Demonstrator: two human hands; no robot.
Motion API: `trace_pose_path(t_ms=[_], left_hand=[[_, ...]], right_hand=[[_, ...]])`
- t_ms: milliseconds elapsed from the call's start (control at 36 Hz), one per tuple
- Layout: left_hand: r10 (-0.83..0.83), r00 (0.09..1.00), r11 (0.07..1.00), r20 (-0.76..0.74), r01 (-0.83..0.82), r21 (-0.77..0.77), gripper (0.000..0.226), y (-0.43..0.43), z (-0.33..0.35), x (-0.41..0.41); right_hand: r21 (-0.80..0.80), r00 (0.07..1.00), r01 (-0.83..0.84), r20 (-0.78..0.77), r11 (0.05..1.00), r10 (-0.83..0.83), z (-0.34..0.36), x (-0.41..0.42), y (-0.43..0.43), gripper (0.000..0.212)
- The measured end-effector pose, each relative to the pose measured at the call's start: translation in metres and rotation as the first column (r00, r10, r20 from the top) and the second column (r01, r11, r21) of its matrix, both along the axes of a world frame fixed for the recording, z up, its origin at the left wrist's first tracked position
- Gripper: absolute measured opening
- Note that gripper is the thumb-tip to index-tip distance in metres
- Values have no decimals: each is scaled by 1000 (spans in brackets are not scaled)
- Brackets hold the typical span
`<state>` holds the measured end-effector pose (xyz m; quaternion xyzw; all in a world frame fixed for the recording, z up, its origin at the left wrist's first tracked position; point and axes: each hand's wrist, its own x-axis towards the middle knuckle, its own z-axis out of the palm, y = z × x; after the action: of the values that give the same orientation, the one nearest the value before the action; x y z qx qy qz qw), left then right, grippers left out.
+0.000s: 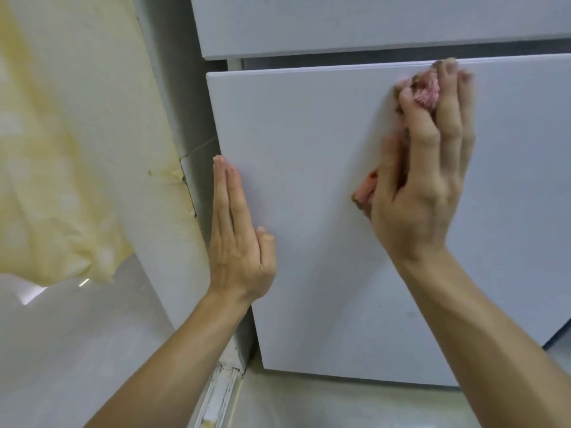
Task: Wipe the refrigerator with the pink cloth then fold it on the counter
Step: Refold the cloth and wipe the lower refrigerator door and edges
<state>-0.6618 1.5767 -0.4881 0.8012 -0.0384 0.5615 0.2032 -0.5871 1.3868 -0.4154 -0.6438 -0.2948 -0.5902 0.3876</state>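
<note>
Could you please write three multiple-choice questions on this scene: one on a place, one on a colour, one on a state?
1. Where on the white refrigerator door panel is the crumpled fuzzy cloth pressed?
A. near its top edge
B. at its bottom edge
C. on its left edge

2. What colour is the cloth?
A. blue
B. pink
C. green

3. How does the left hand lie?
A. clenched in a fist
B. gripping a handle
C. flat, fingers straight, against the panel

Answers: 1 A, the right hand holds it just under the top edge; 2 B, pink tufts show between fingers; 3 C, its palm lies flat by the left edge.
</note>
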Motion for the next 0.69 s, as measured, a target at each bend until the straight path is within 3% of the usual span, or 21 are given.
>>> trace_pose_path(t_ms=[83, 194, 306, 417, 500, 583, 639, 694], left_hand=[[32, 999, 999, 10, -32, 23, 90, 6, -2, 0], [214, 976, 977, 33, -214, 13, 91, 18, -4, -2], [318, 948, 948, 25, -318, -13, 88, 44, -4, -7], [367, 930, 930, -19, -367, 13, 69, 77, -9, -9], [389, 920, 920, -42, -385, 72, 68, 94, -14, -9], [380, 924, 923, -44, -376, 78, 72, 97, -14, -7], [365, 930, 930, -40, -362, 66, 71, 96, -14, -6], [357, 933, 933, -31, -356, 46, 69, 93, -15, -5]], right_hand=[[-31, 999, 39, -17, 999, -40, -8, -7, 21, 54], [-53, 999, 34, 17, 998, -33, -3, -10, 38, 57], [-245, 997, 0, 80, 970, 20, 1, -15, 61, 61], [-426, 986, -62, 115, 903, 122, -11, -24, 84, 61], [-616, 976, -112, 80, 780, 204, -45, -27, 88, 63], [-798, 977, -103, 31, 594, 210, -97, -27, 81, 77], [-880, 976, -122, -23, 458, 217, -125, -25, 68, 71], [-902, 975, -142, -56, 408, 215, -140, -23, 52, 68]])
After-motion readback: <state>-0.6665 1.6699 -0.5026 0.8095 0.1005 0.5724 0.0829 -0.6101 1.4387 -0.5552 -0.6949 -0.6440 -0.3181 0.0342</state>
